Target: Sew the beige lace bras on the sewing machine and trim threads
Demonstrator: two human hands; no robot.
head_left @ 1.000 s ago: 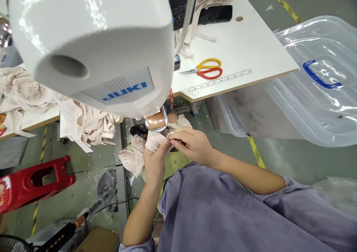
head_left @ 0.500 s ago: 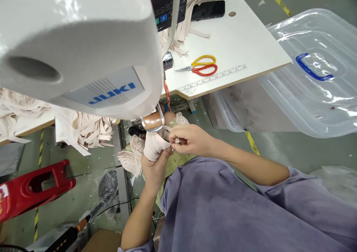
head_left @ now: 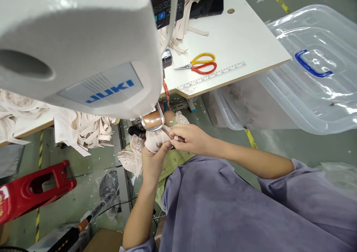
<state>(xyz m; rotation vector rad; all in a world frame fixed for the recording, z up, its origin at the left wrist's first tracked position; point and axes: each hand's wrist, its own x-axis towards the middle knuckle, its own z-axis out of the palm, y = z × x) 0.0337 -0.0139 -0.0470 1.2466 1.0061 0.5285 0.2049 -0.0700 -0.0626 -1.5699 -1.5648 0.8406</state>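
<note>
A pale pink bra cup [head_left: 153,140] lies in front of the sewing machine's metal-rimmed end [head_left: 153,121]. My left hand [head_left: 154,162] is closed on its lower side, thumb on top. At the cup's right edge, my right hand [head_left: 193,139] pinches the fabric, its fingertips close to my left thumb. Lace parts of the bra [head_left: 131,159] hang to the left of my left hand, and another lace piece [head_left: 181,118] shows above my right hand. Just what my right fingertips grip at the edge is partly hidden.
The white JUKI machine head [head_left: 111,51] fills the upper left. On the white table [head_left: 237,40] lie scissors [head_left: 199,63], a ruler [head_left: 212,75], a phone [head_left: 208,7] and fabric strips. More strips [head_left: 89,129] hang at left. A clear plastic bin [head_left: 312,95] stands at right.
The cup has gone from stretched smooth to more bunched and dented. My left thumb has shifted slightly up over it, and my right fingers have stayed at its edge. The view has shifted slightly.
</note>
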